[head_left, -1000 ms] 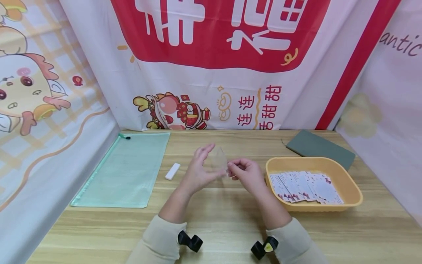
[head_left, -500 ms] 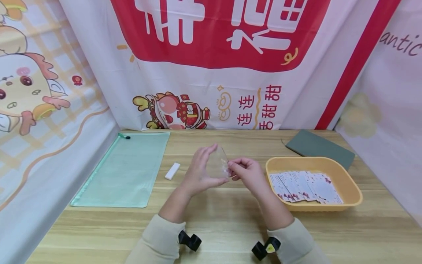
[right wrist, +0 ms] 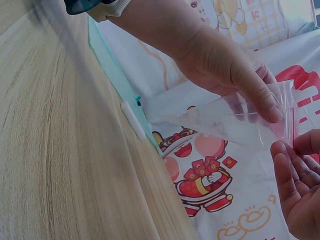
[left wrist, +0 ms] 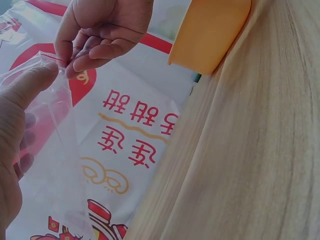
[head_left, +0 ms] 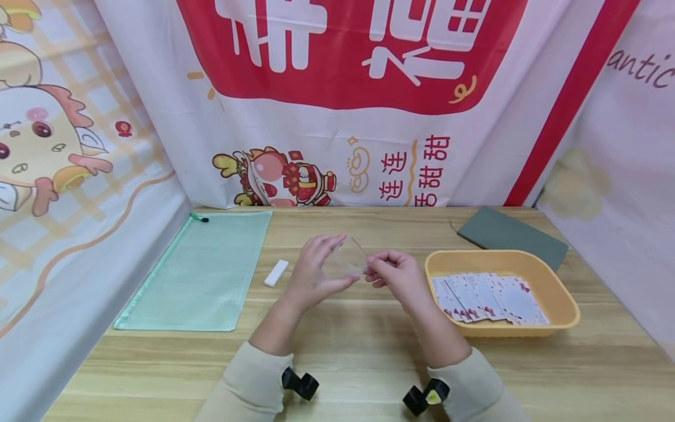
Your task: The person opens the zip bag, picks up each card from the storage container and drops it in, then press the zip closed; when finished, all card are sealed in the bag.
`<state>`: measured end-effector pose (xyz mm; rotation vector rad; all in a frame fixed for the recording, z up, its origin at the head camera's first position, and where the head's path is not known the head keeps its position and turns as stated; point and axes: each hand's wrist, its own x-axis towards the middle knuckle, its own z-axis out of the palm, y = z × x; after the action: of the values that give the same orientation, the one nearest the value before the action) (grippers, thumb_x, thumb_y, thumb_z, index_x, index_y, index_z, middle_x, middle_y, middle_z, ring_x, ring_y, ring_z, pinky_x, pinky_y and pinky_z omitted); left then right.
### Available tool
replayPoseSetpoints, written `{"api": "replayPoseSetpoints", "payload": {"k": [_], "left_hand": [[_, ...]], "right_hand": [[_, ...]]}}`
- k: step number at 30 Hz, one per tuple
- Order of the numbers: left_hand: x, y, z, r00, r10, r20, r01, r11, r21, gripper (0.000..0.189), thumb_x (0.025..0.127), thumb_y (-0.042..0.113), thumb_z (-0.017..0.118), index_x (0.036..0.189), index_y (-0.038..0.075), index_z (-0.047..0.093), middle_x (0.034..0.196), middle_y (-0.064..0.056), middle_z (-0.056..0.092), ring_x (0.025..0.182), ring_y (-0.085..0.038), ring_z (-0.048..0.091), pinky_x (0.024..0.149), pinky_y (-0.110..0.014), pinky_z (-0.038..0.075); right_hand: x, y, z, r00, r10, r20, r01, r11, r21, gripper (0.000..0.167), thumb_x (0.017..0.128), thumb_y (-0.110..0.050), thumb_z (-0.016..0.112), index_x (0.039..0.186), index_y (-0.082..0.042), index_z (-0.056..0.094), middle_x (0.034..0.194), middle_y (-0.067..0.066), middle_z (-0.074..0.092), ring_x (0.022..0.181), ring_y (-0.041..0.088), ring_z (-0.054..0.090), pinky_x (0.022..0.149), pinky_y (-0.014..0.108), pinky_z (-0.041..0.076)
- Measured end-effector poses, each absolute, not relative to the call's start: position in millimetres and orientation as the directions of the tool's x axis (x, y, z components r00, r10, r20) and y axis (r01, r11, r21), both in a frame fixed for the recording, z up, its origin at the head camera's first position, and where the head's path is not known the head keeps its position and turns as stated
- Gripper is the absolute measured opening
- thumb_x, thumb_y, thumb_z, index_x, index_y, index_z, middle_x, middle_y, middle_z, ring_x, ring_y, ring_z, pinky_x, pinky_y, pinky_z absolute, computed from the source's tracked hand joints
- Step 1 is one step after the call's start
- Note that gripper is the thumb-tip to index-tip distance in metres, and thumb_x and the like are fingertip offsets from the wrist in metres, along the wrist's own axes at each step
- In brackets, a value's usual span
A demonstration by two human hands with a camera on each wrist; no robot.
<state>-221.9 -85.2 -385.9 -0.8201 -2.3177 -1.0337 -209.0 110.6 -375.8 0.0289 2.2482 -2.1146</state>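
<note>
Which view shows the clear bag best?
Right wrist: the clear bag looks large there, with its ridged seal strip showing. Left wrist crops it at the picture's edge, the left hand covering part; head shows it small and nearly see-through between left hand and right hand.

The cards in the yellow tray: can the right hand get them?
Probably yes: the yellow tray is open-topped and close by, the cards in plain view. But the right hand pinches the clear bag, and may need to let go.
</note>
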Motion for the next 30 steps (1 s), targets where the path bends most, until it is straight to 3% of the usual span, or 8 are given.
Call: {"api": "replayPoseSetpoints", "payload": {"k": [6, 14, 21, 30], "left_hand": [[-225, -87, -390, -0.696, 0.333, 0.636, 0.691, 0.55, 0.468, 0.075, 0.068, 0.029, 0.088, 0.132, 0.004, 0.059, 0.121, -0.013, 0.064, 0.115, -0.029, 0.056, 0.102, -0.047, 0.046], [-227, -88, -398, -0.733, 0.32, 0.6, 0.664, 0.53, 0.528, 0.082, 0.064, 0.03, 0.09, 0.135, 0.005, 0.057, 0.125, -0.013, 0.065, 0.118, -0.029, 0.057, 0.104, -0.047, 0.045], [-225, -89, -409, -0.784, 0.318, 0.533, 0.617, 0.494, 0.612, 0.077, 0.064, 0.027, 0.09, 0.133, 0.006, 0.06, 0.124, -0.013, 0.066, 0.118, -0.03, 0.057, 0.102, -0.051, 0.046], [-222, -82, -428, -0.822, 0.337, 0.458, 0.568, 0.519, 0.638, 0.072, 0.071, 0.033, 0.086, 0.135, 0.013, 0.059, 0.124, -0.011, 0.063, 0.116, -0.029, 0.056, 0.099, -0.051, 0.048]], "right_hand": [[-209, 112, -374, -0.998, -0.023, -0.052, 0.049, 0.095, -0.994, 0.022, 0.092, -0.013, 0.063, 0.101, 0.007, 0.066, 0.077, 0.001, 0.072, 0.067, 0.01, 0.069, 0.065, 0.027, 0.059], [-210, 117, -378, -0.992, -0.1, -0.072, 0.057, 0.141, -0.988, 0.025, 0.094, -0.014, 0.062, 0.105, 0.008, 0.064, 0.08, 0.002, 0.072, 0.071, 0.01, 0.069, 0.069, 0.029, 0.059], [-208, 139, -370, -0.988, -0.138, -0.074, 0.036, 0.265, -0.964, 0.034, 0.096, -0.026, 0.061, 0.115, 0.003, 0.065, 0.1, 0.014, 0.073, 0.085, 0.015, 0.07, 0.08, 0.033, 0.06], [-212, 218, -356, -0.997, -0.069, -0.034, -0.003, 0.479, -0.878, 0.051, 0.097, -0.042, 0.057, 0.129, -0.003, 0.059, 0.121, 0.022, 0.064, 0.101, 0.019, 0.066, 0.087, 0.03, 0.056]]}}
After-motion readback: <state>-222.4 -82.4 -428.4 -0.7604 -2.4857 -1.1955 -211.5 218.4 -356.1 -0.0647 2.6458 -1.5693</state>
